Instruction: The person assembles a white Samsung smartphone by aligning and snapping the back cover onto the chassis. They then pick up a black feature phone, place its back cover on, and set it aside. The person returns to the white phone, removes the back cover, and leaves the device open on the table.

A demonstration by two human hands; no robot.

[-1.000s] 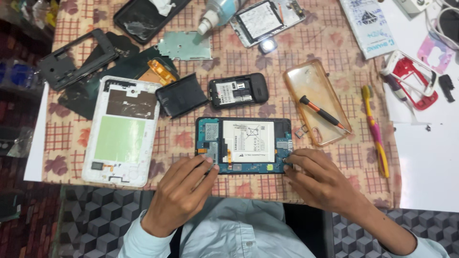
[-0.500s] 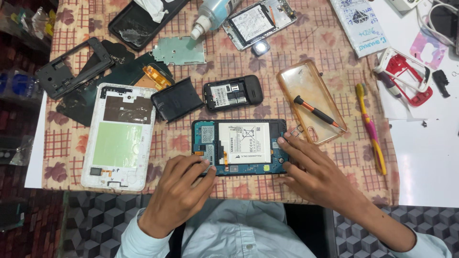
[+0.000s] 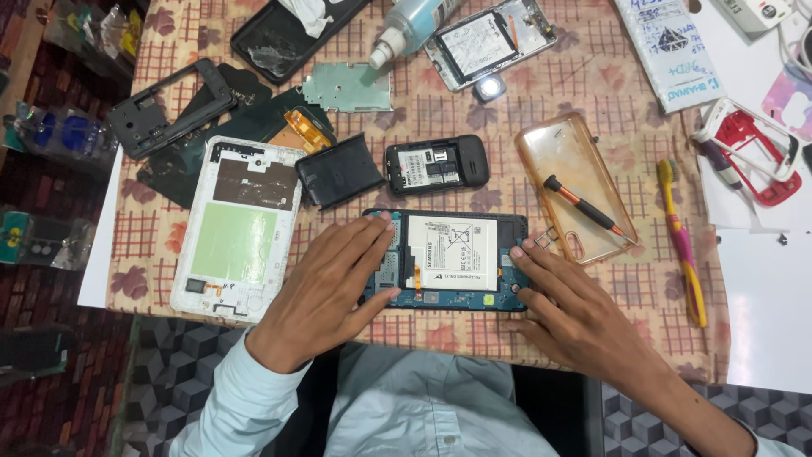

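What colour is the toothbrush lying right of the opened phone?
The toothbrush is yellow with pink along the handle, seen in the head view.

Bright even overhead light, soft shadows, sharp focus, dim left edge

We see a table with a checked flower cloth. On it lies an open phone, a white tablet shell left of it, a toothbrush right.
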